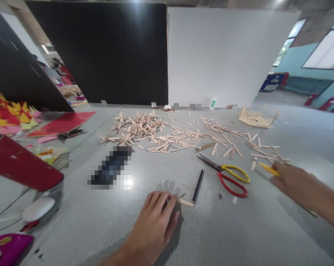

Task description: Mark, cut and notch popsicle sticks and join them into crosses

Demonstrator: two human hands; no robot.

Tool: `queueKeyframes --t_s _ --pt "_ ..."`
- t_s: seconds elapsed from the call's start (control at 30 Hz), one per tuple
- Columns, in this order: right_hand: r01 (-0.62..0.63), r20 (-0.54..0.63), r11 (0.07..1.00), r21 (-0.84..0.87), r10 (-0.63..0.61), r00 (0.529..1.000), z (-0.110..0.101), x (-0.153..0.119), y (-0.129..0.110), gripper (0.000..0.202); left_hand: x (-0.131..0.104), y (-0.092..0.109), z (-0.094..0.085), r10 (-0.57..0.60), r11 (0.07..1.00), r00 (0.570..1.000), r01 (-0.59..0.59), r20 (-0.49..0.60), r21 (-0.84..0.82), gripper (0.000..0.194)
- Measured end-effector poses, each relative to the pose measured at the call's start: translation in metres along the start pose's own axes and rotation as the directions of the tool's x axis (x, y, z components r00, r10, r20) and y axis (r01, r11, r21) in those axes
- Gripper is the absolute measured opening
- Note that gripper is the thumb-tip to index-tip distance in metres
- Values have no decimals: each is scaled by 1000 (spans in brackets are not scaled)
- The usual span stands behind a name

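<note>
My left hand (157, 221) rests on the table with its fingers curled, touching one end of a wooden craft stick (186, 202); the fingertips hide that end. A black pen (198, 186) lies just right of the stick. My right hand (291, 181) is closed around a slim yellow tool (269, 169), whose exact kind I cannot make out. The tool points left toward a short piece of craft stick (253, 164). Between my hands lie scissors (225, 173) with one yellow and one red handle, blades apart.
A heap of craft sticks (140, 127) spreads across the table's far side, with a cutter knife (204, 147) before it. A small stick structure (259, 117) stands back right. At left are a red cylinder (25, 160), a white mouse (38, 208) and a purple object (11, 247). Boards (211, 55) wall the back.
</note>
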State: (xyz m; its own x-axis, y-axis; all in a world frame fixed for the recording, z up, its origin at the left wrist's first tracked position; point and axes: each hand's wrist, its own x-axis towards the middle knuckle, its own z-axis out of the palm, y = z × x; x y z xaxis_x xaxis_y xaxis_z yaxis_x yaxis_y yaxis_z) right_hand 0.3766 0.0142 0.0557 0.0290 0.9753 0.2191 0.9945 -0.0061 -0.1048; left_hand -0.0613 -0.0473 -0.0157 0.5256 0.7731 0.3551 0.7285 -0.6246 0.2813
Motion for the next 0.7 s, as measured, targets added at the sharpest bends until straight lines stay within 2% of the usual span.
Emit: queueKeyframes --t_s 0.07,0.13,0.17,0.23,0.27,0.33,0.43,0.53,0.63,0.7 --pt "57 -36 997 52 -55 998 -16 5 -22 16 1 2 -1 -23 1000 999 22 33 7 28" --pt "121 -148 966 227 -88 985 -30 2 -48 32 2 2 -2 -35 999 998 35 49 4 29" --pt "124 -160 929 349 -71 985 -36 -3 -62 33 3 2 -2 -33 999 998 34 55 -2 30" --pt "93 -101 826 556 -44 994 -44 -15 -85 29 4 2 -3 -17 1000 997 18 74 -19 31" --pt "95 -118 785 612 -28 993 -47 -23 -95 29 4 2 -4 -2 999 996 4 86 -32 31" --pt "127 -173 768 628 -22 985 -48 -37 -111 30 5 3 -5 30 998 993 -23 112 -61 31" --pt "221 -191 817 533 -139 972 -41 -52 -130 26 5 5 -7 52 995 988 -39 143 -96 32" --pt "314 -193 823 473 -251 948 -26 -56 -147 22 3 6 -10 83 992 977 -63 194 -106 42" --pt "260 -144 782 566 -216 966 -8 -51 -154 19 0 6 -12 131 988 956 -103 262 -118 55" --pt "191 -31 735 650 -226 974 2 -45 -149 19 -1 4 -12 139 986 949 -105 282 -132 59"
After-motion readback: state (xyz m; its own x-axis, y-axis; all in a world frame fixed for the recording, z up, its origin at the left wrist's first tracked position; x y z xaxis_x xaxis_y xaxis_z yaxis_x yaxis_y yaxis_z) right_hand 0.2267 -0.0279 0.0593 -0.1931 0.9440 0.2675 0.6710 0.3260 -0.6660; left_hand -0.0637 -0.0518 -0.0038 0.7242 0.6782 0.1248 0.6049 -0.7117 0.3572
